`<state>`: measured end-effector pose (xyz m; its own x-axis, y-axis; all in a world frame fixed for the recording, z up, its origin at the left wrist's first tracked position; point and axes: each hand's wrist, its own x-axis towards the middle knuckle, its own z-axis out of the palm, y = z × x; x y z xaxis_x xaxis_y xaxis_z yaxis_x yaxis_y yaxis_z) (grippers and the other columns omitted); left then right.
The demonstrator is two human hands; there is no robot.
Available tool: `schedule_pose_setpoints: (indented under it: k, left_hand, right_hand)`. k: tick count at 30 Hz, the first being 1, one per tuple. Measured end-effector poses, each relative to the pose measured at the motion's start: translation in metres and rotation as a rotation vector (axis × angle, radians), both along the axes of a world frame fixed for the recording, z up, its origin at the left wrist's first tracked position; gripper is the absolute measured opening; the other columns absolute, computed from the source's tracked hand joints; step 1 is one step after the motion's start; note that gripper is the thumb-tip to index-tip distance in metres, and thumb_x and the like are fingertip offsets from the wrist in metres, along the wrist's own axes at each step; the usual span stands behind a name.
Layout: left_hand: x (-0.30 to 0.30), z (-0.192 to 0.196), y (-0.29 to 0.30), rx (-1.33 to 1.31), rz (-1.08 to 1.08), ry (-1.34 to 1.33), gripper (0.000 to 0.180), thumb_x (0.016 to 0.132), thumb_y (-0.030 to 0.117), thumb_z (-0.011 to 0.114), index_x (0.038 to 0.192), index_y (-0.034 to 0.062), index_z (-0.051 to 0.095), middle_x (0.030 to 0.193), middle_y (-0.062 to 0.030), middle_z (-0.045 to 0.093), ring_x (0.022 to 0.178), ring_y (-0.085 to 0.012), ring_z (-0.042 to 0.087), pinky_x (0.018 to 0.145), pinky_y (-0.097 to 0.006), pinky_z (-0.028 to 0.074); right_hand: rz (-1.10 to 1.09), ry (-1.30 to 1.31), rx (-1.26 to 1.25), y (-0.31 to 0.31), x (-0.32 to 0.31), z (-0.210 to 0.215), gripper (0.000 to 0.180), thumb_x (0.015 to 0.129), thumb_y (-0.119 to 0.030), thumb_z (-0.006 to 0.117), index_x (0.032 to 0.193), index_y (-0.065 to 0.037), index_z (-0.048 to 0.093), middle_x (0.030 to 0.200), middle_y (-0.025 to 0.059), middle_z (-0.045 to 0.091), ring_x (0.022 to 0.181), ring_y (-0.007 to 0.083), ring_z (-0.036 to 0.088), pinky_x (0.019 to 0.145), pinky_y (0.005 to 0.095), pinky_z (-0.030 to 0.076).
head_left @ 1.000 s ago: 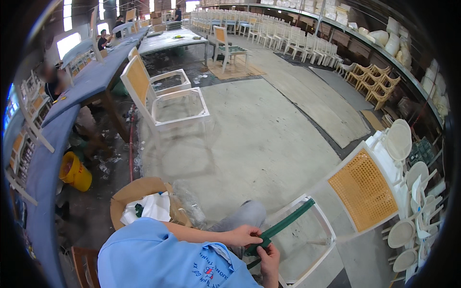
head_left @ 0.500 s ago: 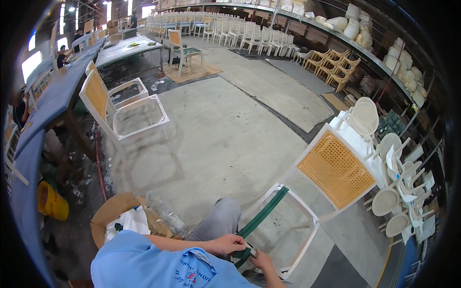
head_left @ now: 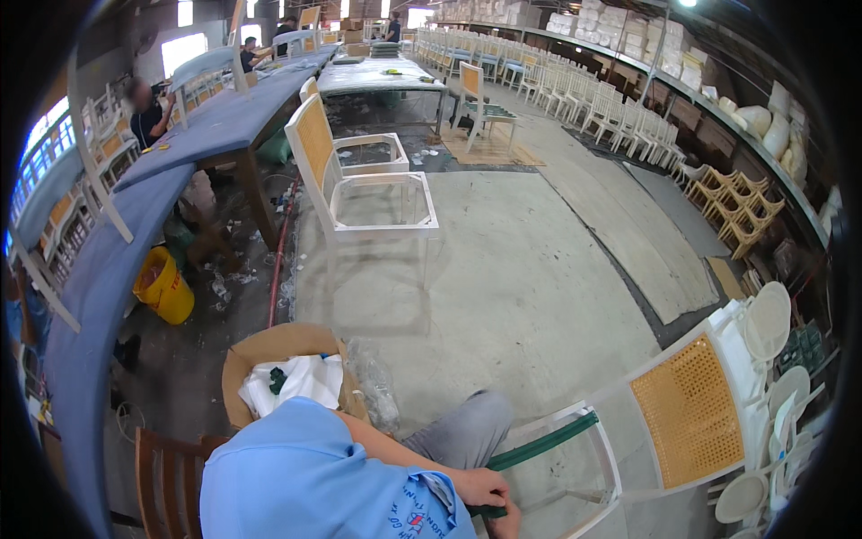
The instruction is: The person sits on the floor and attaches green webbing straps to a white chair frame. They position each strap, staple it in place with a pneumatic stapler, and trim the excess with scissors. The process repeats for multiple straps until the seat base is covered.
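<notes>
At the lower edge, my left hand (head_left: 482,488) is closed on a green webbing strap (head_left: 543,442). This strap runs across the open seat of a white chair frame (head_left: 609,463), over to its far rail. A short piece of the same green strap shows below my left fingers. Right beside it, my right hand (head_left: 508,521) is closed, its fingers meeting the left hand; what it grips is hidden. The chair lies tilted in front of me, its woven cane backrest (head_left: 690,410) pointing away to the right. My grey-trousered knee (head_left: 471,422) is next to the seat frame.
A cardboard box (head_left: 235,377) with white wrapping stands left, beside clear plastic (head_left: 375,386). Beyond are two white chair frames (head_left: 382,225), a yellow bucket (head_left: 164,287) and a long blue-covered table (head_left: 211,135) with people. Round-backed chair parts (head_left: 768,319) crowd the right.
The view has swung left, so the chair now sits farther right and lower. My hands have drawn close together at the strap, and the right is more hidden.
</notes>
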<state>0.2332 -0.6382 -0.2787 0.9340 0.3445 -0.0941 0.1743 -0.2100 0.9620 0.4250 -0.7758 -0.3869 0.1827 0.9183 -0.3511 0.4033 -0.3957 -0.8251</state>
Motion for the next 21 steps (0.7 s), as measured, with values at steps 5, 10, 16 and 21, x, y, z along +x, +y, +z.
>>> schedule_pose_setpoints:
  k: [5,10,16,21]
  left_hand:
    - [0.006,0.004,0.018,0.013,0.203,0.061,0.026,0.095,0.029,0.064,0.097,0.0029,0.067,0.089,-0.0146,0.07,0.084,-0.0282,0.067,0.075,-0.041,0.051]
    - [0.044,0.027,0.021,0.012,0.12,-0.01,0.027,0.097,0.03,0.065,0.097,0.003,0.066,0.085,-0.0108,0.068,0.08,-0.0203,0.064,0.073,-0.038,0.05]
    - [0.059,0.032,0.005,-0.26,0.131,0.023,0.029,0.097,0.032,0.068,0.102,0.0035,0.07,0.084,-0.0045,0.068,0.076,-0.0122,0.061,0.069,-0.03,0.05]
    - [0.097,0.057,-0.014,-0.257,0.062,0.083,0.026,0.099,0.03,0.067,0.101,0.0048,0.071,0.082,0.0012,0.066,0.074,-0.0063,0.057,0.065,-0.025,0.048]
  right_hand:
    - [-0.338,0.753,0.2,0.001,-0.016,0.106,0.027,0.1,-0.019,0.067,0.121,-0.002,0.069,0.108,0.0088,0.071,0.097,0.0212,0.065,0.089,0.0363,0.052]
    - [-0.448,0.479,0.322,-0.003,-0.026,0.127,0.014,0.097,-0.008,0.069,0.106,0.002,0.069,0.1,0.0072,0.069,0.093,0.0152,0.061,0.084,0.0328,0.052]
    - [-0.589,0.299,0.375,-0.026,-0.028,0.139,0.014,0.097,-0.011,0.071,0.104,0.0,0.069,0.096,0.0073,0.068,0.09,0.016,0.061,0.083,0.0324,0.052]
    - [-0.771,0.213,0.551,-0.051,-0.003,0.114,0.036,0.093,-0.009,0.07,0.126,-0.003,0.058,0.106,0.0116,0.069,0.096,0.0231,0.068,0.089,0.0353,0.054]
